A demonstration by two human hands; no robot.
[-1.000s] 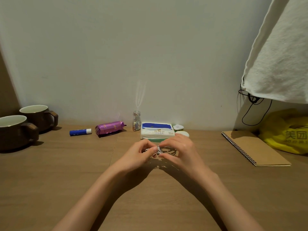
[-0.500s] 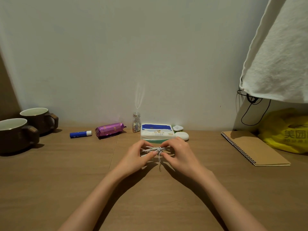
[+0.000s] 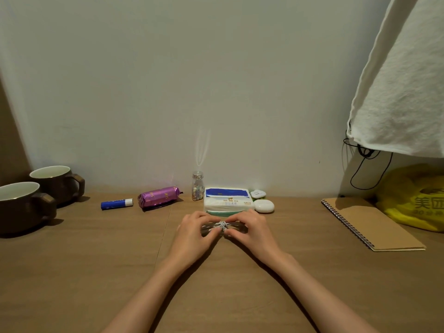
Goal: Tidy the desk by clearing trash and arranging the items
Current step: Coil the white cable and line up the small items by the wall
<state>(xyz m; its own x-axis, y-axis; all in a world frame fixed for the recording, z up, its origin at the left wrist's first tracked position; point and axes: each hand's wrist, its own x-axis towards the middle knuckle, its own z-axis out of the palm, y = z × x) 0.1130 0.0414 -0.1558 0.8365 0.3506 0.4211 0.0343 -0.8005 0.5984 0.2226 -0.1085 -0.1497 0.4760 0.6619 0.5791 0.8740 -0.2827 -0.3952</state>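
A coiled white cable [image 3: 223,225], wound into a bundle with a knot in the middle, lies between my two hands on the wooden desk [image 3: 96,260]. My left hand [image 3: 192,233] pinches its left loop and my right hand [image 3: 249,230] pinches its right loop. Both hands sit just in front of a tissue pack [image 3: 228,200]. Much of the cable is hidden under my fingers.
Two brown mugs [image 3: 26,200] stand far left. A blue glue stick [image 3: 116,204], purple wrapper packet [image 3: 158,196], small glass bottle [image 3: 197,186] and white earbud cases [image 3: 263,205] line the wall. A spiral notebook [image 3: 370,223] and yellow bag [image 3: 415,200] lie right.
The hands have lowered and spread a little, pulling the bundle tight; the loose cable end that hung down half a second ago is no longer visible.
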